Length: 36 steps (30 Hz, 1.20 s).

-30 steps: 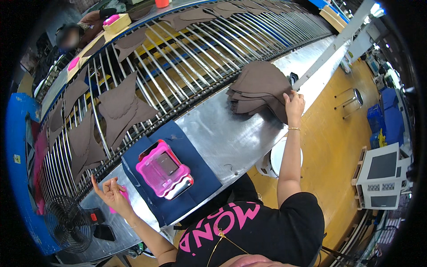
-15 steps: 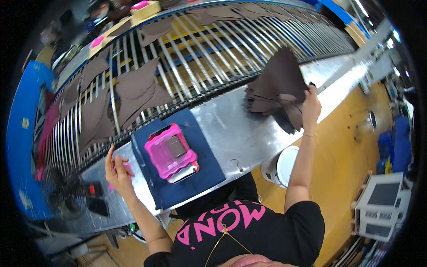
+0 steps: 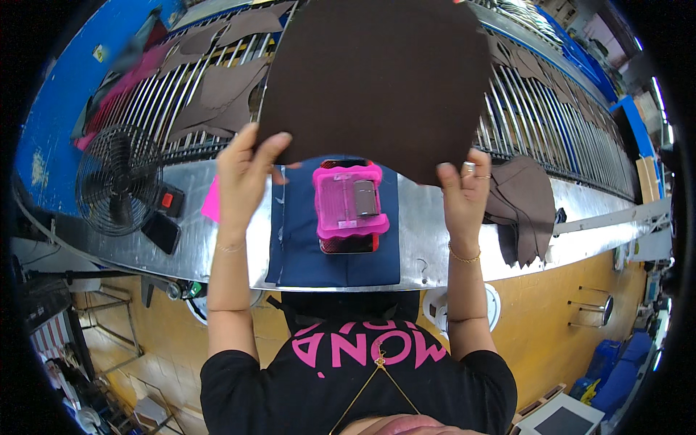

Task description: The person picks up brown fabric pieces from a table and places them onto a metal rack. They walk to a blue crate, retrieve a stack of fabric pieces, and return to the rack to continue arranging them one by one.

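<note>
A large dark brown sheet of fabric or similar flat material [image 3: 377, 80] is raised in front of me over the bench and slatted rack. My left hand [image 3: 245, 174] pinches its lower left corner between thumb and fingers. At the lower right corner, my right hand [image 3: 465, 192] grips it the same way. Below the sheet, a pink see-through plastic template [image 3: 333, 196] lies on a red and black object [image 3: 351, 246], whose kind I cannot make out. Both rest on a folded dark blue cloth [image 3: 297, 250]. Beside my right hand, a stack of brown cut pieces [image 3: 523, 196] overhangs the bench's front edge.
The metal bench [image 3: 417, 254] runs in front of me, with a slatted metal rack [image 3: 163, 109] behind it carrying more brown pieces [image 3: 221, 98]. At left stand a black fan [image 3: 119, 177] and a dark phone-like slab [image 3: 161, 232]. A stool [image 3: 605, 308] is on the floor at right.
My right hand has come from the stack at right to the middle, bringing up a brown piece. My left hand has risen and taken its other corner. The view has turned level.
</note>
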Each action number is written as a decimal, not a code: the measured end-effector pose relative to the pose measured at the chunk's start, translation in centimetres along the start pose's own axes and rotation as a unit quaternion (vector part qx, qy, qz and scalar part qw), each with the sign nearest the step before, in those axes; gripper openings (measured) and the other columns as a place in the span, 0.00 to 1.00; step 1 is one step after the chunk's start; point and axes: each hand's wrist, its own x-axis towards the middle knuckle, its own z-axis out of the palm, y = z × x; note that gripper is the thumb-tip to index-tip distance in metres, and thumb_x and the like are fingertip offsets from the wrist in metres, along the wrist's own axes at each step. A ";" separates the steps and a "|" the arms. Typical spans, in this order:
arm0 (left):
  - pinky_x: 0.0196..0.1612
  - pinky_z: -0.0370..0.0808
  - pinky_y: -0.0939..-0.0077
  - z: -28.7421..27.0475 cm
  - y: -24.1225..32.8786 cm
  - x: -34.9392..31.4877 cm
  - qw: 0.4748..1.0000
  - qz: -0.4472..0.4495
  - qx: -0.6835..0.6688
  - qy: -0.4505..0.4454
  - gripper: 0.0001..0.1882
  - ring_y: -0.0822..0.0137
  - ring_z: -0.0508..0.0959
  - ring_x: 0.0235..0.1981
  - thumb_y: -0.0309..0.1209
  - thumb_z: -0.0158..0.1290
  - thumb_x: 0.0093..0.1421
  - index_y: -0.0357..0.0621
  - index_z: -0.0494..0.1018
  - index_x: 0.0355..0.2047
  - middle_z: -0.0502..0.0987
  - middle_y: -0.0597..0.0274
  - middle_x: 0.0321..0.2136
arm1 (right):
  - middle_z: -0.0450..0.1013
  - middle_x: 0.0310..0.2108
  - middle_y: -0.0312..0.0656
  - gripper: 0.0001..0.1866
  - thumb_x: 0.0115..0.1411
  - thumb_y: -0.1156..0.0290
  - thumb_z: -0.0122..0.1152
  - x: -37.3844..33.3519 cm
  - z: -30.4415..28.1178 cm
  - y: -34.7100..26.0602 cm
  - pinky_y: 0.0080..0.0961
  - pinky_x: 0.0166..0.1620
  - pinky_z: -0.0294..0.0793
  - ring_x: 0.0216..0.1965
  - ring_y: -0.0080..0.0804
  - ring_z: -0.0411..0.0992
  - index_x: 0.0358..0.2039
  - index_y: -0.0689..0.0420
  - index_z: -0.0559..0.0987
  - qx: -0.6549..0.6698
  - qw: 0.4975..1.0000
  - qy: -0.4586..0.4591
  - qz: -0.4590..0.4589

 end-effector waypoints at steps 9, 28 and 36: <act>0.22 0.65 0.86 -8.1 3.4 -3.6 0.957 0.074 0.271 0.077 0.07 0.78 0.71 0.19 0.25 0.55 0.60 0.32 0.74 0.34 0.73 0.65 0.22 | 0.75 0.24 0.41 0.13 0.48 0.72 0.71 -0.9 5.0 2.7 0.26 0.37 0.71 0.31 0.33 0.69 0.34 0.60 0.79 -0.100 0.978 -0.181 0.034; 0.28 0.75 0.66 7.3 -2.1 1.5 0.822 0.266 0.371 -0.339 0.08 0.55 0.76 0.24 0.35 0.58 0.53 0.44 0.76 0.28 0.73 0.60 0.26 | 0.59 0.18 0.32 0.14 0.47 0.79 0.72 -9.6 -15.9 3.6 0.18 0.24 0.56 0.21 0.17 0.56 0.19 0.64 0.71 -0.296 0.948 0.042 0.110; 0.16 0.66 0.81 15.2 2.4 6.4 0.902 0.182 0.070 -0.384 0.16 0.77 0.71 0.14 0.41 0.58 0.58 0.39 0.74 0.34 0.71 0.66 0.17 | 0.73 0.28 0.30 0.09 0.59 0.72 0.62 -5.5 -20.9 -6.4 0.11 0.31 0.60 0.28 0.13 0.63 0.39 0.62 0.78 -0.344 0.924 0.127 0.109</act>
